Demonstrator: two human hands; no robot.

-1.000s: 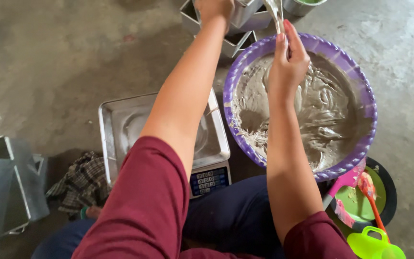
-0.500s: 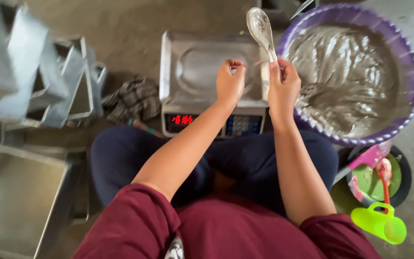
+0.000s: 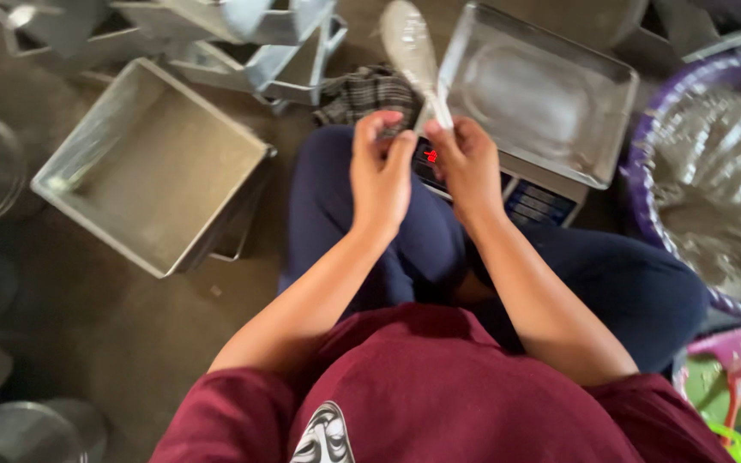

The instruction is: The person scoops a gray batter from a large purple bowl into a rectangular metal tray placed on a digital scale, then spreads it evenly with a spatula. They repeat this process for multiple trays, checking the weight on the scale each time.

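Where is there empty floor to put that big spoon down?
Bare floor lies between the square metal tin and the person's left arm. The scale's tray is bare too. The top left is crowded with stacked tins.

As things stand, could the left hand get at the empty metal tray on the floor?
Probably yes: the left hand is up beside the spoon, and nothing lies between it and the metal tray.
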